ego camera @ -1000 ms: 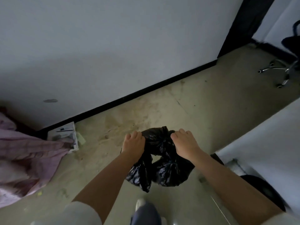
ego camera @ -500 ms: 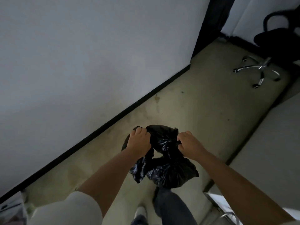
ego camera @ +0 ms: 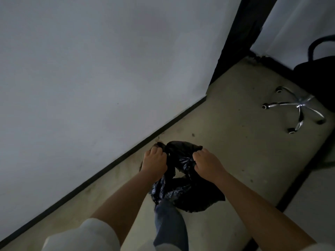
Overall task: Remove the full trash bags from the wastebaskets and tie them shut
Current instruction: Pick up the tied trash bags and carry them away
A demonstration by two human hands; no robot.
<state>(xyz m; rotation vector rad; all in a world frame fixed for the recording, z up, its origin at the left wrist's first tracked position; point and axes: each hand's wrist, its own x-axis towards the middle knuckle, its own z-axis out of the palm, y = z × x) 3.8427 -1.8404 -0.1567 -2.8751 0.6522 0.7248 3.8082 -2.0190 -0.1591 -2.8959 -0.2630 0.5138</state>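
A black trash bag (ego camera: 188, 194) hangs in the air in front of me, its bulging bottom over my leg. My left hand (ego camera: 154, 162) is closed on the gathered left side of the bag's top. My right hand (ego camera: 208, 163) is closed on the right side of the top. A loop of black plastic runs between the two fists. No wastebasket is in view.
A white wall with a black baseboard (ego camera: 116, 160) runs diagonally on the left. An office chair with a chrome star base (ego camera: 299, 105) stands at the far right. A white surface (ego camera: 315, 200) sits at the right edge. My jeans leg (ego camera: 168, 225) is below the bag.
The view has swung to the right: the pink cloth and the box on the left are gone and the chair is closer. Both hands keep their hold on the bag's top.
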